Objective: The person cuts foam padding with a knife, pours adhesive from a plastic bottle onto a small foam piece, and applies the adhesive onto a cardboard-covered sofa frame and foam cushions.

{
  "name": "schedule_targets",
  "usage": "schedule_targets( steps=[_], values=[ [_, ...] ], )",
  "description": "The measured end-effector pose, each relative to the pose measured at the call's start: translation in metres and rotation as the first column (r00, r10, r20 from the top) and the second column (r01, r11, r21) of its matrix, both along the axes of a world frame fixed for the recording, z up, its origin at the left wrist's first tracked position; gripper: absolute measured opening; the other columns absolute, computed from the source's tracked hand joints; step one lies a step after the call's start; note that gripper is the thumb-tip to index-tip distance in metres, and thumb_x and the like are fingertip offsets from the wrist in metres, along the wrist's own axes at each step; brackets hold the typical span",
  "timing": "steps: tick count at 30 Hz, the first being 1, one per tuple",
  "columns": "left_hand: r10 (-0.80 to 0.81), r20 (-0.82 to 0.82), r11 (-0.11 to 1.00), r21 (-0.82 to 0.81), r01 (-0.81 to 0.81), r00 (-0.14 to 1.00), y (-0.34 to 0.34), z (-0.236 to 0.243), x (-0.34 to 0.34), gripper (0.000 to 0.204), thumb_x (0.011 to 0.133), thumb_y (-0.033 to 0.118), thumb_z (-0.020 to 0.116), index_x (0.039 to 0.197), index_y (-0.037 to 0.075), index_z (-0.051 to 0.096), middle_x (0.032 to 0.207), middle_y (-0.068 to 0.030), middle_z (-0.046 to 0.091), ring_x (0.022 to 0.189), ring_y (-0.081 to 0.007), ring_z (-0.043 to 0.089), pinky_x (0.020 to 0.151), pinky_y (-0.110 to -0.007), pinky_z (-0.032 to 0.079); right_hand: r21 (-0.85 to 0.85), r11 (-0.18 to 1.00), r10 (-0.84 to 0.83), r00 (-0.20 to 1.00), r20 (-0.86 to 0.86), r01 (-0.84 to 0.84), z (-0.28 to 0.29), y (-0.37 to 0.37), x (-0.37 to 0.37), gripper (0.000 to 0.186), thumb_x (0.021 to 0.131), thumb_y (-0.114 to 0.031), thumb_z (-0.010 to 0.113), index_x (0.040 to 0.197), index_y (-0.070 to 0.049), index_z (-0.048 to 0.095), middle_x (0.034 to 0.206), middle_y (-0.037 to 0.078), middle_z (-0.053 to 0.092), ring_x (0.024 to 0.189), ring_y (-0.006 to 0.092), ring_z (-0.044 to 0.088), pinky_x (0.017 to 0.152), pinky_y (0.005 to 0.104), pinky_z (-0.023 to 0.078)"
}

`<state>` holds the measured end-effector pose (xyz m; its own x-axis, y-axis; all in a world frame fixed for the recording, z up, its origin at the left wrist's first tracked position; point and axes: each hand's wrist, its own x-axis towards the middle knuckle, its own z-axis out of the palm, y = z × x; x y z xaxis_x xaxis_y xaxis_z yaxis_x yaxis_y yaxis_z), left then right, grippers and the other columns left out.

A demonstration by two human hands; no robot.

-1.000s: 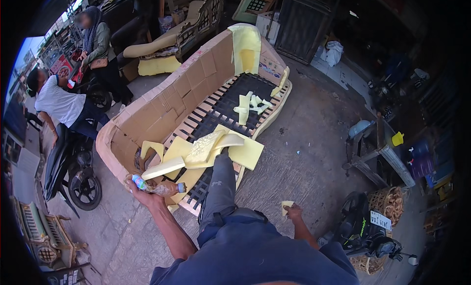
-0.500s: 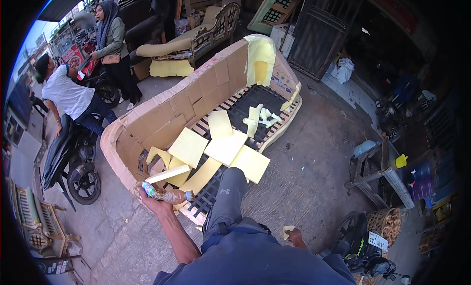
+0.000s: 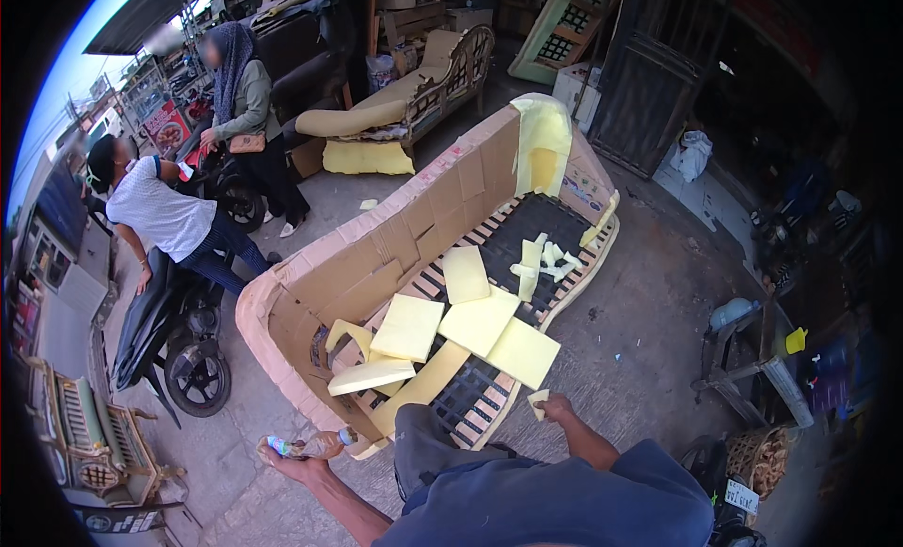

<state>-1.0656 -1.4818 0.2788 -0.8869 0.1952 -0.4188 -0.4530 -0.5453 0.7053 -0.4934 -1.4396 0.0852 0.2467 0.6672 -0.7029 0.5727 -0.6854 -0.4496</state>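
Observation:
My left hand (image 3: 290, 465) is wrapped round a crumpled clear plastic bottle (image 3: 323, 444) with something brown inside, just off the near left corner of a sofa frame (image 3: 372, 232). Pinched in my right hand (image 3: 559, 410) is a small scrap of pale yellow foam (image 3: 538, 404), held near the frame's front edge. Brown cardboard lines the frame's back, and black webbing (image 3: 482, 396) crosses the seat. On the seat lie several yellow foam slabs (image 3: 478, 321) and, farther right, a heap of foam offcuts (image 3: 562, 265).
Two people stand at the left beside motorbikes (image 3: 193, 349). A carved bench (image 3: 89, 434) is at the lower left, a worn daybed (image 3: 404, 100) at the back. To the right are a wooden workbench (image 3: 767, 378), a wicker basket (image 3: 752, 462) and another motorbike (image 3: 729, 514).
My right hand has come up and forward with the foam scrap, toward the sofa frame. My left hand, with the bottle, now sits slightly lower and clear of the frame's corner. The view has shifted.

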Motion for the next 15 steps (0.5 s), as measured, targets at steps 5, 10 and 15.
schedule_targets(
  steps=[5,10,15],
  values=[
    [-0.032,-0.127,0.997,-0.077,0.022,0.991,0.002,0.075,-0.052,0.027,0.096,0.044,0.06,0.11,0.021,0.059,0.095,0.0065,0.054,0.075,-0.0076,0.053,0.056,-0.026,0.043,0.059,0.998,-0.004,0.998,-0.07,0.008,0.077,0.06,-0.059,0.041,0.083,-0.029,0.075,0.117,-0.007,0.069,0.098,0.01,0.074,0.079,0.0201,0.072,0.06,0.0335,0.056],
    [-0.126,-0.076,0.987,0.095,0.133,0.989,0.033,0.177,-0.056,0.021,0.097,0.041,0.06,0.107,0.022,0.058,0.087,0.006,0.054,0.058,-0.0077,0.05,0.048,-0.024,0.042,0.03,0.996,-0.087,0.994,-0.059,0.089,0.112,0.036,-0.054,0.04,0.083,-0.028,0.076,0.117,-0.007,0.068,0.098,0.008,0.073,0.079,0.0186,0.07,0.059,0.0315,0.055],
    [-0.133,-0.051,0.972,0.191,0.141,0.99,0.048,0.179,-0.05,0.021,0.098,0.039,0.059,0.107,0.021,0.056,0.074,0.0017,0.054,0.046,-0.011,0.049,0.04,-0.025,0.041,-0.001,0.988,-0.151,0.987,0.05,0.151,0.138,-0.018,-0.025,0.039,0.081,-0.029,0.075,0.112,-0.006,0.07,0.092,0.012,0.073,0.071,0.0217,0.071,0.057,0.0343,0.056]
  ],
)
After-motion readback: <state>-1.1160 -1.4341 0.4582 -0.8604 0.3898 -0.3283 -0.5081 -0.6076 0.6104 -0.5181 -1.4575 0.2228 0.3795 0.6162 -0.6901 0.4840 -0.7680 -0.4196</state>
